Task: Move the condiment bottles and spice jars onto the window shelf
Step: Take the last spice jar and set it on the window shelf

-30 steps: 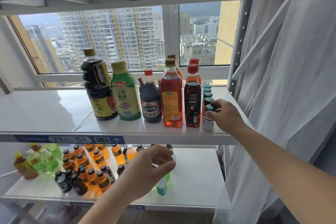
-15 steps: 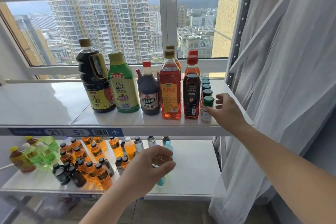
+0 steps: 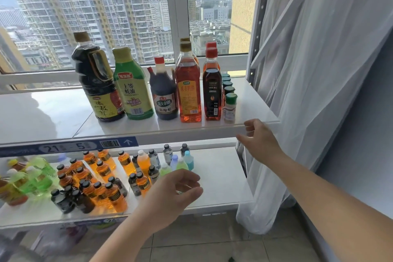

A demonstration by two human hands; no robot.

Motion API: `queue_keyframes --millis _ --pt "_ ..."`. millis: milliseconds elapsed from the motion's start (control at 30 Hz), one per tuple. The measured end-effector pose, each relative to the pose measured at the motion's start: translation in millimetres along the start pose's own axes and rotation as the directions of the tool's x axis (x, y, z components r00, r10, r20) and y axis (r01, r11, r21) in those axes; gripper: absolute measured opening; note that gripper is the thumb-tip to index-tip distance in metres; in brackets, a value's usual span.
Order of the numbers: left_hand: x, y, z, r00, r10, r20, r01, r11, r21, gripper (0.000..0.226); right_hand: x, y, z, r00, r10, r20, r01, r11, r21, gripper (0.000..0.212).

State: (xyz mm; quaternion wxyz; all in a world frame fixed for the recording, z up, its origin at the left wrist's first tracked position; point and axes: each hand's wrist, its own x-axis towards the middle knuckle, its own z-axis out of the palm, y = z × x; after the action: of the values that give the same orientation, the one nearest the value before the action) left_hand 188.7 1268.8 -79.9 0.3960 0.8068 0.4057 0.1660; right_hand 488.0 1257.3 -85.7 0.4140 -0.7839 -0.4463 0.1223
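Note:
On the white window shelf [image 3: 53,117] stand a tall dark soy bottle [image 3: 96,83], a green oyster-sauce bottle [image 3: 133,87], a dark vinegar bottle [image 3: 163,97], an amber bottle [image 3: 189,87] and a red-capped bottle [image 3: 212,89]. A row of green-capped spice jars [image 3: 229,108] lines up at their right. My right hand [image 3: 258,140] hovers in front of the shelf edge, just right of the nearest jar, fingers loose and holding nothing. My left hand [image 3: 170,195] hangs lower, in front of the shelf below, fingers loosely curled and empty.
The lower shelf [image 3: 221,178] carries several small orange, dark, green and blue bottles [image 3: 102,178] at its left and middle. A white curtain [image 3: 319,70] hangs at the right beside the grey rack post [image 3: 258,23]. Tiled floor shows below.
My right hand let go of the nearest green-capped spice jar and drew back below the shelf edge. The left hand stayed about where it was; the view tilted down.

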Motion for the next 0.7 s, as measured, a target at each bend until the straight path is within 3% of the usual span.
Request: queue_keyframes --millis 367,700 --pt "-33.8 -38.6 9.4 0.995 -0.023 0.099 0.016 0.998 0.063 0.017 -97.4 38.5 15.0 0.989 0.08 0.123 -0.078 0.997 -0.021 0.043" --pt "-58.4 -71.2 62.7 0.962 -0.191 0.194 0.154 0.969 0.193 0.015 -187.3 115.9 19.9 0.928 0.211 0.307 -0.199 0.977 -0.071 0.045"
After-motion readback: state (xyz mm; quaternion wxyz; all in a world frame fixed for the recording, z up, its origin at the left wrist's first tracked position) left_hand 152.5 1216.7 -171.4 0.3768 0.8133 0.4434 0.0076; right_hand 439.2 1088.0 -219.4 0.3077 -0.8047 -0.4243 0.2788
